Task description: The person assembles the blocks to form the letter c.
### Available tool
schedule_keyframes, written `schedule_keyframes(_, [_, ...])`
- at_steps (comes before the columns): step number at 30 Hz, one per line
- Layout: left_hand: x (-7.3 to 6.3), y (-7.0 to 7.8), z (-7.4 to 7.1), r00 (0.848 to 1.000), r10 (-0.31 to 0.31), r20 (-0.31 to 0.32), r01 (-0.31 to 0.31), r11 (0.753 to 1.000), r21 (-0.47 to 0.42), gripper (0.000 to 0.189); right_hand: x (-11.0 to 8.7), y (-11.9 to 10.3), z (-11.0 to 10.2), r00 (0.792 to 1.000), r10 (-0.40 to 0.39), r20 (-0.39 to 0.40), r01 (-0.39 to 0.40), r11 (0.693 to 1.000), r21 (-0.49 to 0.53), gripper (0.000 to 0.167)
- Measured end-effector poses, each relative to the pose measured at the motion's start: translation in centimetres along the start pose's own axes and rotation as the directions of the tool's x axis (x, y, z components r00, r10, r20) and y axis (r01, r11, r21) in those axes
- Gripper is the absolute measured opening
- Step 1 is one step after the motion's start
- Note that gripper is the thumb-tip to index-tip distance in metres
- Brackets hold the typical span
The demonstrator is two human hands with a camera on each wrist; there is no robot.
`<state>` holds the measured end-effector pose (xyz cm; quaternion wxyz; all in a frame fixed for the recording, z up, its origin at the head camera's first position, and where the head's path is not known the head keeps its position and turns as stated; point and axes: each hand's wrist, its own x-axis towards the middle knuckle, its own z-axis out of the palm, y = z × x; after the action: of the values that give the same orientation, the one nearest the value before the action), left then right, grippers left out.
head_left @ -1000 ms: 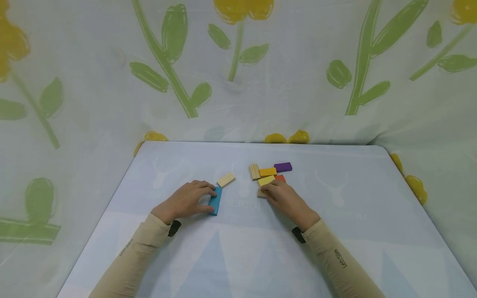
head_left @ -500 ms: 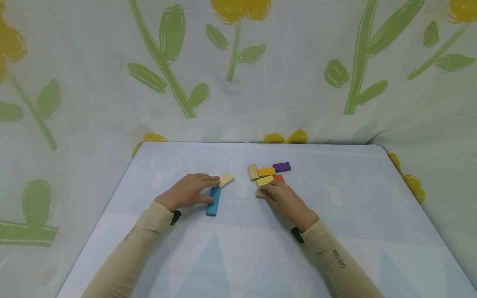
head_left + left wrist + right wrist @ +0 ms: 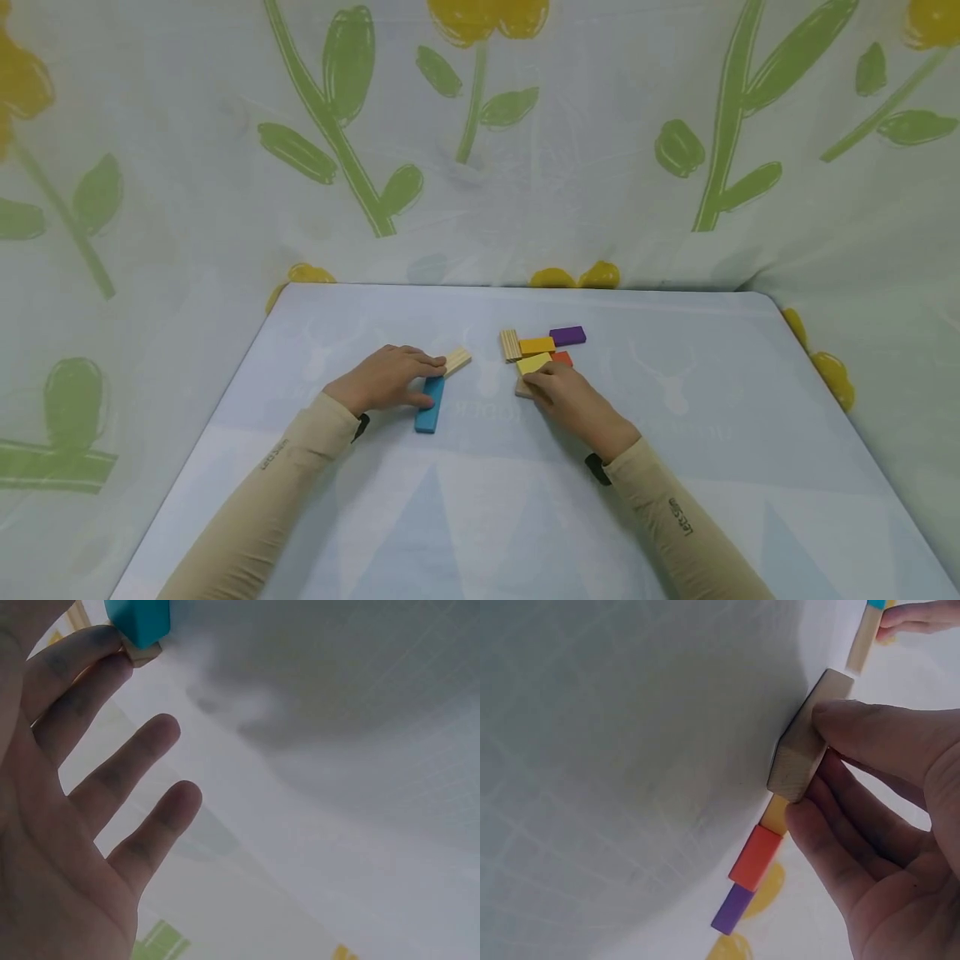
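My left hand (image 3: 386,379) lies over a blue block (image 3: 427,419), thumb on its surface. Its index and middle fingertips touch the near end of a plain wooden block (image 3: 458,361), which adjoins the blue one's far end. In the left wrist view, the ring and little fingers (image 3: 161,825) stretch out apart from the blocks. My right hand (image 3: 577,408) pinches another plain wooden block (image 3: 806,742) between thumb and fingers, at the near side of a block cluster. A yellow block (image 3: 534,363) lies just beyond it, partly covered by the hand.
In the cluster are an orange block (image 3: 537,346), a striped wooden block (image 3: 510,345), a red block (image 3: 562,358) and a purple block (image 3: 567,335). All lie flat on a pale patterned table (image 3: 480,517). A flower-print cloth (image 3: 570,167) hangs behind the table's far edge.
My left fingers have shifted away from the blue block's far part to the plain wooden block beside it. The right hand stays nearly still.
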<state>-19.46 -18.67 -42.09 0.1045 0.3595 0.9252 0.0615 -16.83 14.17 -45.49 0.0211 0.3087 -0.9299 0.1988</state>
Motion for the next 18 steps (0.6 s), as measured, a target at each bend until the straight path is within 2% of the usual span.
schedule_keyframes(12, [0.27, 0.03, -0.22, 1.0, 0.001, 0.014, -0.001, 1.0, 0.012, 0.06, 0.27, -0.09, -0.08, 1.0, 0.001, 0.026, -0.001, 1.0, 0.011, 0.022])
schedule_keyframes(18, [0.29, 0.11, -0.44, 1.0, 0.001, 0.02, -0.001, 1.0, 0.007, 0.06, 0.09, -0.5, -0.25, 0.999, 0.012, 0.038, -0.013, 1.0, 0.011, 0.029])
